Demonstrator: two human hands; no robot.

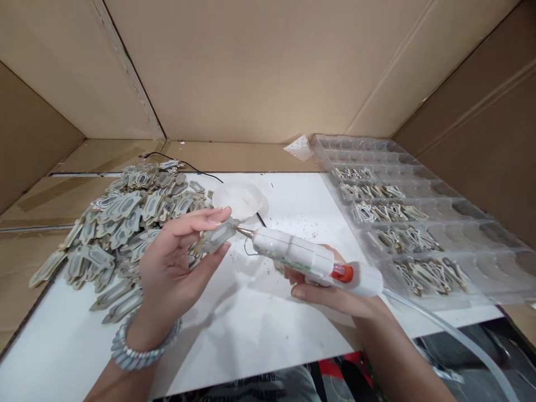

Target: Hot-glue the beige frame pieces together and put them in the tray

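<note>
Free tabletop lies beyond the obstructing glue gun.

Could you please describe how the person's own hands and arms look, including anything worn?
Both the left hand and right hand are ungloved. No sleeves show on the forearms. The left wrist wears a grey-blue bracelet of chunky rounded segments; nothing worn shows on the right.

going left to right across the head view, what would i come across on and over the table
Going by their middles: pile of small frame-like pieces → left hand → flat piece in its fingertips → white pointed tool → clear compartment tray.
</note>
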